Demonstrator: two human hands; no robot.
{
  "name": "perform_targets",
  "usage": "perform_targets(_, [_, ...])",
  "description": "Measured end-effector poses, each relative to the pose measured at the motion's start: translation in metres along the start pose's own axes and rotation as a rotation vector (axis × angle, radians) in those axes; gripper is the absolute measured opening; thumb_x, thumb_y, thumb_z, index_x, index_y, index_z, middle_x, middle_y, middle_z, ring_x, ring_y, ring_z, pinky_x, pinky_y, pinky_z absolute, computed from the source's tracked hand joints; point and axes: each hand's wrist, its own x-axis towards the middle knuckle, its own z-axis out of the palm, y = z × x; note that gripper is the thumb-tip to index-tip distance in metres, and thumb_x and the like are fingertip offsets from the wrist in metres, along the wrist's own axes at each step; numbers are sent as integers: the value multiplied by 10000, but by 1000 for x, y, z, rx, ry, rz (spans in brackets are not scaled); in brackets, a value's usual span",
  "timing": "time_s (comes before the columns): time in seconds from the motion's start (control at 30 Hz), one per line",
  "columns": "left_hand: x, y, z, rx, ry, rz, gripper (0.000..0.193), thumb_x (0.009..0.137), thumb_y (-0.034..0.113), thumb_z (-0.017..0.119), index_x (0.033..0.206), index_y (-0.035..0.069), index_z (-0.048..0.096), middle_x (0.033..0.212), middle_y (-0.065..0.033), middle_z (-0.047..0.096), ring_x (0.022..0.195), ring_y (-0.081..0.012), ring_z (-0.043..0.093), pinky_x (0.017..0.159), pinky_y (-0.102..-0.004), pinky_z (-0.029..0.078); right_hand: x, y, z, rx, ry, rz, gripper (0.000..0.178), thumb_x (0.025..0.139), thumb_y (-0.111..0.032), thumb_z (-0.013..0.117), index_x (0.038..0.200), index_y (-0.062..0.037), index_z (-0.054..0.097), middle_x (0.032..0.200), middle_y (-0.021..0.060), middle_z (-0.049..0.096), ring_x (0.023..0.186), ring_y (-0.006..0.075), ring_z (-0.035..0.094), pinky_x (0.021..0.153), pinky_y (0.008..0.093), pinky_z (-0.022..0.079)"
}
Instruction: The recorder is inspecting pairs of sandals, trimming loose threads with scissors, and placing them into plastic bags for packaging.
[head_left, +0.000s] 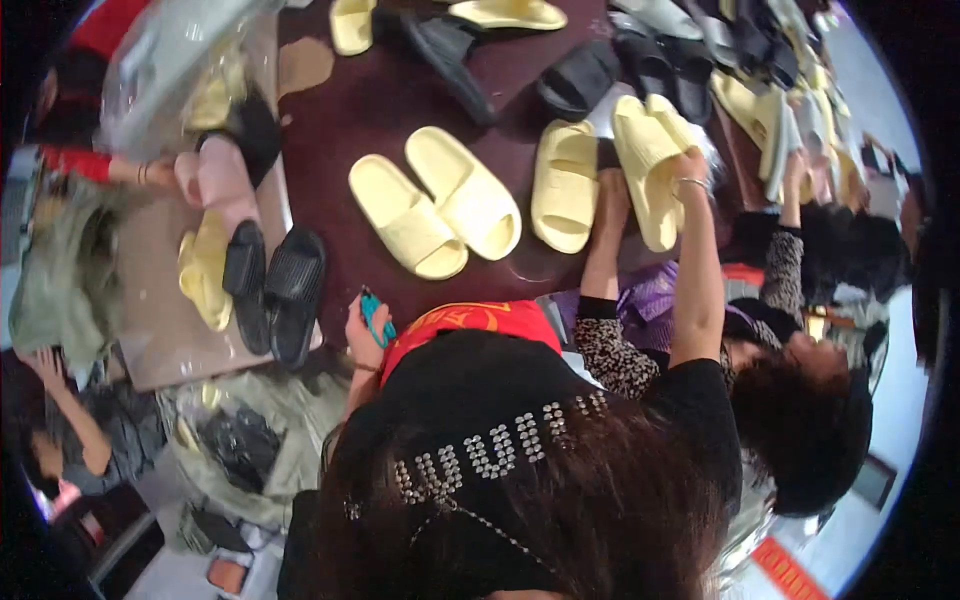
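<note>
Fingers of my left hand (362, 332) curl round a teal tool (377, 316) beside the tabletop (328, 150). Centre: slipper pair (432, 252), apparently dealt with, lies slantwise. Right: my right hand (691, 168) pinches the side of a yellow slipper (638, 155) over the tabletop; its long axis runs near to far, toe end unclear. I judge its handling unfinished.

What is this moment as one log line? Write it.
Left hand: holds teal tool | Right hand: holds yellow slipper | Dark red table: yellow slipper pair
</note>
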Motion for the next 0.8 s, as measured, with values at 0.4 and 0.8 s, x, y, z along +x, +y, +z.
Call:
perform_targets(0.4, [5,-27,-6,275,143,156,429,774,109,599,1157,2,438,794,-41,544,657,-104,531,568,-240,445,-105,-176,35,329,-309,-856,347,687,-93,575,1024,-13,551,1006,136,574,968,259,532,844,331,408])
perform_targets(0.8, [13,38,4,172,20,145,431,767,104,609,1146,-17,441,780,-46,550,656,-114,543,576,-239,451,-270,-280,116,-382,-927,-963,595,651,-422,641,1162,-183,453,998,167,543,867,304,576,732,409,441])
